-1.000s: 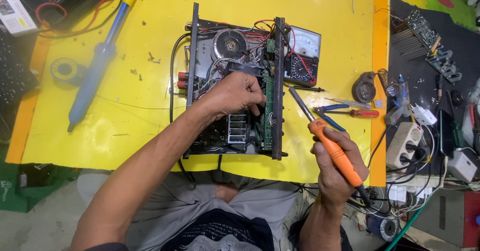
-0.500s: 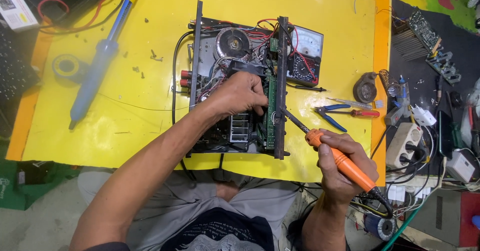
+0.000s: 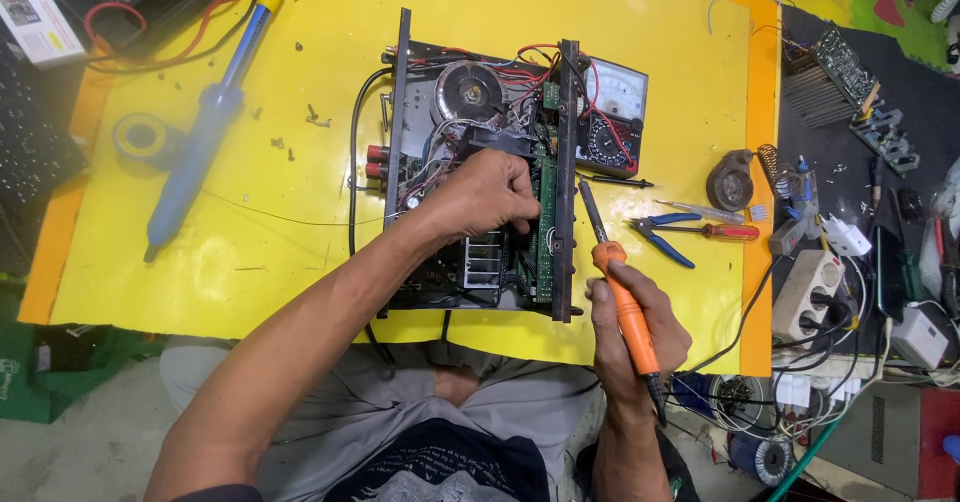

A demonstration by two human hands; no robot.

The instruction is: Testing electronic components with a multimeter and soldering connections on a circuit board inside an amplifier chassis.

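An opened black electronics chassis (image 3: 480,162) lies on the yellow work mat (image 3: 300,62), showing a round transformer, wiring and a green circuit board (image 3: 545,222). My left hand (image 3: 485,194) reaches into its middle, fingers closed against the board; whether it grips a part is hidden. My right hand (image 3: 635,337) holds an orange-handled soldering iron (image 3: 620,292), tip pointing up, just right of the chassis's front panel. An analog multimeter (image 3: 612,120) sits against the chassis's right side.
A blue desoldering pump (image 3: 205,127) and a solder roll (image 3: 140,137) lie at the left. Blue-handled pliers (image 3: 660,234), a red screwdriver (image 3: 715,229), an iron stand (image 3: 735,177) and a power strip (image 3: 812,292) crowd the right. Small screws dot the mat.
My right hand has swung the soldering iron from slanting left towards the chassis edge to nearly upright beside it. My left hand stays inside the chassis.
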